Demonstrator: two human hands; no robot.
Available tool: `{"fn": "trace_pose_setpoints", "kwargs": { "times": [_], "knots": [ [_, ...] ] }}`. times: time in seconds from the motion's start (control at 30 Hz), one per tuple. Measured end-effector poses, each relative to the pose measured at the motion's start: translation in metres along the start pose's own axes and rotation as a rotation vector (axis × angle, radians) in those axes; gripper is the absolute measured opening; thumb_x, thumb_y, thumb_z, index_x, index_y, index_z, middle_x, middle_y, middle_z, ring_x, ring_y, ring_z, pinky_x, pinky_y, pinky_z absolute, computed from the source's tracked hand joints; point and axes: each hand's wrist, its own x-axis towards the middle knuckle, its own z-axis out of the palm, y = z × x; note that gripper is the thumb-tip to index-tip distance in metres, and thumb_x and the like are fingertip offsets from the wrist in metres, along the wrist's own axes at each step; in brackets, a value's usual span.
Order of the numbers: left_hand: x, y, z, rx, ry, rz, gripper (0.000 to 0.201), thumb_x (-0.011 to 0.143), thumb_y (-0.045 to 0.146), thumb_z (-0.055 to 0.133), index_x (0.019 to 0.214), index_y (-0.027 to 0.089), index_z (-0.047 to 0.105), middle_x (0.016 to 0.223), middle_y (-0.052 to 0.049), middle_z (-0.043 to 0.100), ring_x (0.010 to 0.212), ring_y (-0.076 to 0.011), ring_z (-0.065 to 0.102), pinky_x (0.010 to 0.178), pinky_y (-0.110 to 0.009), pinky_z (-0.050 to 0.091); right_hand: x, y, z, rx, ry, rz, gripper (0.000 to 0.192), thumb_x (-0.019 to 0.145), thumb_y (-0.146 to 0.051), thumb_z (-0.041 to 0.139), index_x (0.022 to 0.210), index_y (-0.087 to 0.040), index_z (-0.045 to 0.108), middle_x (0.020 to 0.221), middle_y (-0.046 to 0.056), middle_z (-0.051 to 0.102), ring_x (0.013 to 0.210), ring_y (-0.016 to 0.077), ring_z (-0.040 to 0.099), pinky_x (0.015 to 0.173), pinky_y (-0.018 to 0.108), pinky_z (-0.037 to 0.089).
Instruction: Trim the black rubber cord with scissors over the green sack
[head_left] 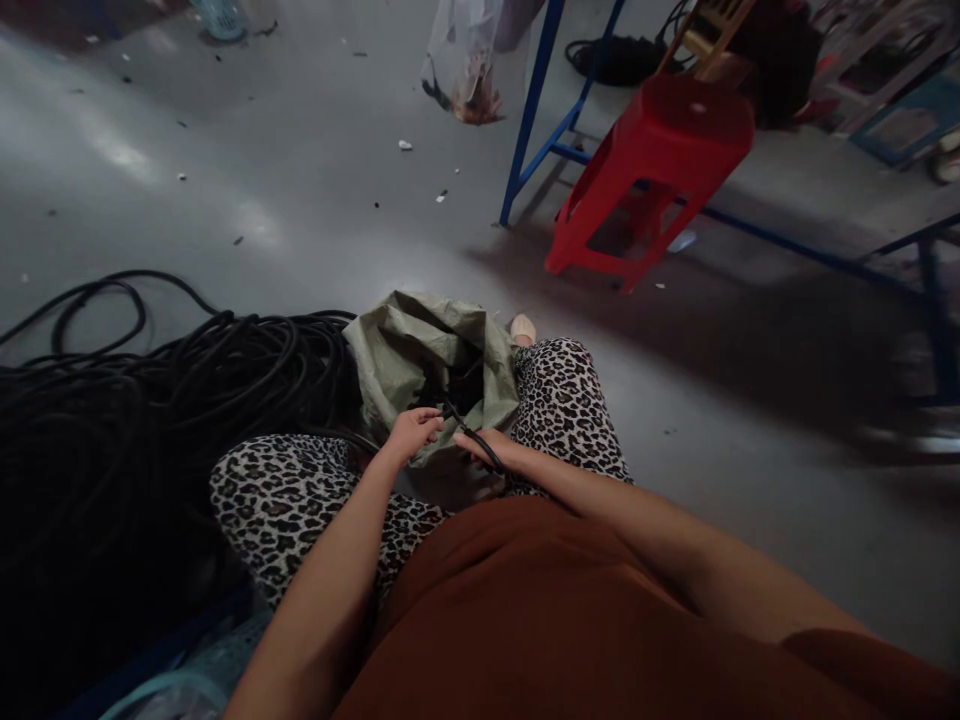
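Between my knees stands an open greenish woven sack (375,345), its inside dark with black pieces I cannot make out one by one. My right hand (491,447) is closed around black-handled scissors (484,448), whose blades point up and left over the sack's mouth. Close by on the left, my left hand (417,432) is closed with its fingers pinched near the blade tips. What it pinches is too small and dark to name. A large heap of black rubber hose or cable (247,365) lies to the left, beside my left knee.
Beyond the sack to the right stand a red plastic stool (675,140) and a blue metal table frame (532,110). A clear plastic bag (469,60) hangs at the top. A light-blue basket (217,18) sits far left. Small scraps litter the grey floor (315,170).
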Motion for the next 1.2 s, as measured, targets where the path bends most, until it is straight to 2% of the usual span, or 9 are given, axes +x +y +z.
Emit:
{"fn": "trace_pose_setpoints", "kwargs": {
  "times": [0.2,0.4,0.57,0.73,0.93,1.2],
  "knots": [
    [-0.001,0.002,0.001,0.004,-0.022,-0.014,0.038,0.064,0.024,0.066,0.099,0.008,0.066,0.067,-0.001,0.067,0.046,-0.0071,0.051,0.048,-0.021,0.039,0.000,0.000,0.000,0.021,-0.005,0.001,0.056,0.088,-0.061,0.045,0.079,-0.010,0.066,0.068,0.008,0.065,0.054,0.0144,0.059,0.049,0.021,0.044],
    [-0.001,-0.001,0.002,0.011,-0.043,0.001,0.039,0.061,0.029,0.068,0.095,0.009,0.068,0.065,-0.001,0.066,0.045,-0.0066,0.049,0.047,-0.020,0.039,0.000,0.001,-0.002,-0.060,-0.028,-0.048,0.059,0.088,-0.062,0.043,0.070,-0.010,0.064,0.059,0.005,0.060,0.054,0.0141,0.057,0.052,0.021,0.044],
    [-0.002,-0.001,0.002,0.037,-0.043,0.001,0.039,0.060,0.030,0.069,0.094,0.010,0.069,0.064,-0.001,0.066,0.045,-0.0067,0.049,0.044,-0.020,0.038,-0.001,0.002,-0.002,-0.058,-0.030,-0.050,0.057,0.087,-0.062,0.045,0.071,-0.011,0.064,0.061,0.004,0.059,0.057,0.0140,0.057,0.055,0.021,0.045],
    [-0.004,0.002,0.001,0.058,-0.056,0.016,0.032,0.062,0.028,0.066,0.089,0.011,0.070,0.061,0.000,0.065,0.045,-0.0068,0.048,0.045,-0.020,0.039,-0.006,-0.003,-0.003,-0.043,0.018,0.001,0.055,0.088,-0.060,0.046,0.074,-0.010,0.065,0.063,0.006,0.061,0.060,0.0152,0.060,0.055,0.021,0.046],
    [-0.004,0.000,0.000,0.068,-0.064,0.030,0.032,0.065,0.029,0.064,0.090,0.011,0.070,0.062,0.000,0.065,0.045,-0.0070,0.048,0.044,-0.020,0.037,-0.008,-0.001,-0.002,-0.049,0.058,0.034,0.061,0.087,-0.065,0.043,0.079,-0.009,0.066,0.063,0.007,0.063,0.054,0.0148,0.060,0.052,0.021,0.045],
    [-0.003,0.000,0.001,0.049,-0.062,0.025,0.035,0.064,0.031,0.066,0.093,0.012,0.069,0.063,0.000,0.065,0.045,-0.0072,0.048,0.046,-0.021,0.037,-0.011,-0.005,-0.003,-0.168,0.104,-0.009,0.065,0.084,-0.069,0.042,0.067,-0.011,0.066,0.060,0.008,0.064,0.056,0.0166,0.061,0.051,0.020,0.042]
  ]
}}
